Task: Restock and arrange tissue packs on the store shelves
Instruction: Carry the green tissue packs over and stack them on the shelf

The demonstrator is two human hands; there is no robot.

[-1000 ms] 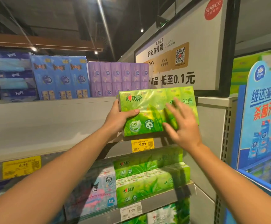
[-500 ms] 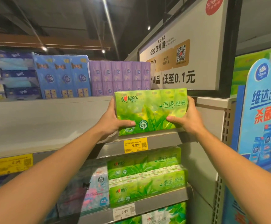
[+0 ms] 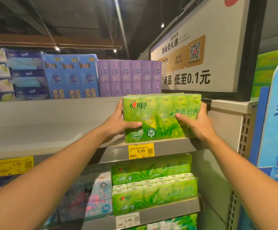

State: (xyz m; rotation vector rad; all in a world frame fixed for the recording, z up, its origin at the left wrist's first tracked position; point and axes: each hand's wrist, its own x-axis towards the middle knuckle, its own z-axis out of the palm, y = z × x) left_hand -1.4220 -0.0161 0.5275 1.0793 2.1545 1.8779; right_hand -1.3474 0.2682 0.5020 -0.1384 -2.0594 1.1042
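Both hands are clamped on the green pack (image 3: pixel 162 116): left hand (image 3: pixel 118 125) wraps its left end, right hand (image 3: pixel 198 123) its right end, thumbs across the front. So the pack sits between the two grips, upright, its bottom at the front edge of the shelf (image 3: pixel 171 147) near the right corner, right above the 9.99 tag (image 3: pixel 141 151). Right of it is the side panel (image 3: pixel 224 123), pretty close; to the left the shelf board runs bare. One pack in hand, two green ones (image 3: pixel 153 185) stacked on the shelf below
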